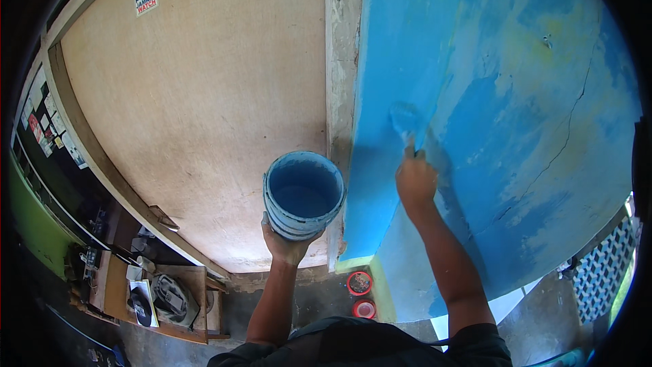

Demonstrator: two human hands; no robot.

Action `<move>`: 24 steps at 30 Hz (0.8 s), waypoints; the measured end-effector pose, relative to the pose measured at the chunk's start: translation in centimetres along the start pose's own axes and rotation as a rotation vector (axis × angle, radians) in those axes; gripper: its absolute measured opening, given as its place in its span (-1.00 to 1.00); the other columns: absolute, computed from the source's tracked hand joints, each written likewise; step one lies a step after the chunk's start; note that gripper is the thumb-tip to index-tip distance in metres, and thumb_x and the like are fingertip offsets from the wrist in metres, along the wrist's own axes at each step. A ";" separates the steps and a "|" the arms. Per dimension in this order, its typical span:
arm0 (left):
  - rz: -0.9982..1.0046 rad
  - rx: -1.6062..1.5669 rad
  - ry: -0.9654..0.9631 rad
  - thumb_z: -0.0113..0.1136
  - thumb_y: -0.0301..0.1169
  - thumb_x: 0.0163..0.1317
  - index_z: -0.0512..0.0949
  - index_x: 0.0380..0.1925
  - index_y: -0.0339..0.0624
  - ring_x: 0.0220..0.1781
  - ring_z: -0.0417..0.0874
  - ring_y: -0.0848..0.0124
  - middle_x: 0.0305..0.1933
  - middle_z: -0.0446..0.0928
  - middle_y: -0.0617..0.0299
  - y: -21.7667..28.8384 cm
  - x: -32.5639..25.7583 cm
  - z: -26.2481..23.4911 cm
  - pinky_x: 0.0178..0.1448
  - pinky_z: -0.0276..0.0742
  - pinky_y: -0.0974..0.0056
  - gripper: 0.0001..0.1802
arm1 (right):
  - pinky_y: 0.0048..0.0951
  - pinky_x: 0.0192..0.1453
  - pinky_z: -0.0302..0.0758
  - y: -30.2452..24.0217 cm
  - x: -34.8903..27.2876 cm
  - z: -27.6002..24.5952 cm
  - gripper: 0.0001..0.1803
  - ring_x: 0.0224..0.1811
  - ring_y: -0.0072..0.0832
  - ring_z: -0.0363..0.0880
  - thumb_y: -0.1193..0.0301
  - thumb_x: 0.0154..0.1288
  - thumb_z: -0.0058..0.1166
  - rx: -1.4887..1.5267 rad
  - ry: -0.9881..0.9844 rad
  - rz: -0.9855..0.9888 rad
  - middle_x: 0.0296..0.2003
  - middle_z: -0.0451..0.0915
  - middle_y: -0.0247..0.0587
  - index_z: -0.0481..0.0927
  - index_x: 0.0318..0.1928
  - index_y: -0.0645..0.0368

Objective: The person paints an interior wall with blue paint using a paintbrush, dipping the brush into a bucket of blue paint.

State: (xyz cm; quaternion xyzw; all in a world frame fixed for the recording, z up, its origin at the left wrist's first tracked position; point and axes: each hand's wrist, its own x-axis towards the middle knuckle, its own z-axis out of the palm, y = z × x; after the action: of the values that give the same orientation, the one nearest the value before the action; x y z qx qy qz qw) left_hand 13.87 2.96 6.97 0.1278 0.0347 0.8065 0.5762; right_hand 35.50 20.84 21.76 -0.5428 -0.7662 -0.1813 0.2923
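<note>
My left hand (288, 247) grips a paint-smeared bucket (303, 223) from below, its fingers around the base. The bucket is tilted so its open mouth faces up toward me, and blue paint coats the inside. In my right hand (416, 180) is a paintbrush (405, 120), held by its handle and blurred by motion. Its bristles lie against the bright blue strip at the left of the wall (499, 163). Farther right, the wall has patchy blue over paler areas, with a long crack running down it.
Left of the wall stand a narrow grey post (341, 81) and a large pale wooden panel (197, 102). Two red-rimmed tubs (360, 283) sit on the floor below. At the lower left, a wooden table (193, 329) carries a grey bag (174, 299) and a dark cap (140, 307).
</note>
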 end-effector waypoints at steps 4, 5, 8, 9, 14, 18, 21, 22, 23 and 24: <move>0.035 0.064 -0.004 -0.05 0.35 0.30 0.20 0.57 0.15 0.62 0.21 -0.11 0.62 0.16 -0.01 0.7 -0.4 0.5 0.42 0.33 -0.42 -0.07 | -0.03 -0.04 0.71 -0.4 -4.5 2.2 -0.58 -0.24 0.05 0.77 0.44 0.35 0.17 0.072 -0.286 -0.106 -0.29 0.71 0.02 0.65 0.22 0.15; 0.026 0.038 0.030 -0.10 0.35 0.32 0.19 0.57 0.15 0.62 0.22 -0.11 0.63 0.16 -0.02 0.8 -0.4 0.6 0.43 0.32 -0.42 -0.09 | 0.01 -0.01 0.70 0.0 -4.7 2.0 -0.64 -0.22 0.08 0.76 0.43 0.35 0.18 0.118 -0.438 -0.148 -0.26 0.72 0.05 0.69 0.14 0.15; 0.026 0.061 0.072 -0.10 0.35 0.32 0.19 0.57 0.15 0.61 0.23 -0.12 0.63 0.16 -0.02 0.3 -0.1 1.1 0.42 0.33 -0.42 -0.08 | 0.05 0.12 0.63 2.2 -1.6 -0.5 -0.68 -0.04 0.10 0.72 0.33 0.36 0.25 0.111 -0.479 -0.089 -0.16 0.71 0.05 0.71 0.09 0.09; 0.031 0.070 0.069 -0.10 0.35 0.32 0.19 0.57 0.15 0.61 0.23 -0.12 0.63 0.16 -0.02 0.6 -0.1 1.0 0.42 0.33 -0.42 -0.08 | 0.04 0.12 0.62 2.3 -0.1 -1.7 -0.69 -0.01 0.11 0.70 0.31 0.35 0.28 0.148 -0.351 -0.080 -0.14 0.71 0.06 0.71 0.06 0.10; 0.015 0.083 0.034 -0.01 0.35 0.27 0.20 0.57 0.15 0.61 0.23 -0.13 0.62 0.16 -0.02 0.5 -0.5 0.8 0.41 0.35 -0.42 -0.06 | 0.02 0.05 0.61 2.9 8.1 -11.2 -0.69 -0.03 0.11 0.69 0.33 0.36 0.29 0.180 0.086 -0.088 -0.12 0.70 0.05 0.71 0.06 0.13; 0.001 0.068 0.016 -0.04 0.36 0.29 0.21 0.56 0.14 0.61 0.24 -0.13 0.62 0.17 -0.02 0.2 -0.8 0.6 0.40 0.36 -0.42 -0.06 | 0.01 -0.05 0.65 1.0 10.2 -13.9 -0.61 -0.21 0.14 0.72 0.36 0.38 0.27 0.255 0.332 -0.018 -0.25 0.70 0.02 0.68 0.19 0.13; 0.022 0.120 0.061 -0.11 0.36 0.32 0.21 0.57 0.14 0.61 0.25 -0.12 0.61 0.19 -0.03 0.5 -0.9 0.3 0.39 0.38 -0.42 -0.08 | -0.15 -0.29 0.71 -0.9 7.9 -9.9 -0.53 -0.38 -0.14 0.78 0.47 0.41 0.14 -0.058 0.298 -0.128 -0.34 0.72 -0.02 0.62 0.31 0.19; 0.012 0.109 0.063 -0.11 0.36 0.32 0.21 0.57 0.14 0.61 0.25 -0.12 0.61 0.19 -0.03 0.5 -0.9 0.3 0.39 0.38 -0.42 -0.08 | -0.20 -0.36 0.70 -1.5 5.8 -7.1 -0.51 -0.45 -0.23 0.78 0.47 0.40 0.14 -0.139 0.271 -0.138 -0.37 0.71 -0.05 0.60 0.33 0.20; 0.026 0.119 0.044 -0.14 0.36 0.34 0.21 0.57 0.14 0.61 0.25 -0.12 0.61 0.20 -0.02 0.9 -1.2 0.3 0.39 0.38 -0.42 -0.09 | -0.26 -0.42 0.68 -2.1 3.6 -5.2 -0.50 -0.51 -0.31 0.76 0.48 0.38 0.16 -0.144 0.235 -0.177 -0.38 0.71 -0.08 0.61 0.32 0.20; 0.038 0.123 0.017 -0.18 0.36 0.35 0.21 0.57 0.14 0.62 0.25 -0.12 0.61 0.20 -0.02 0.9 -0.9 0.3 0.39 0.38 -0.43 -0.10 | -0.31 -0.49 0.65 -2.2 2.0 -4.1 -0.50 -0.57 -0.38 0.74 0.49 0.36 0.18 -0.158 0.205 -0.216 -0.39 0.70 -0.11 0.62 0.31 0.20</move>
State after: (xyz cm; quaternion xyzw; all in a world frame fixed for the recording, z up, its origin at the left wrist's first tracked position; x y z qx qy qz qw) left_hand 13.38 1.76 7.30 0.1567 0.0865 0.8147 0.5516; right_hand 34.05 19.07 26.29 -0.4572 -0.7697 -0.3257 0.3040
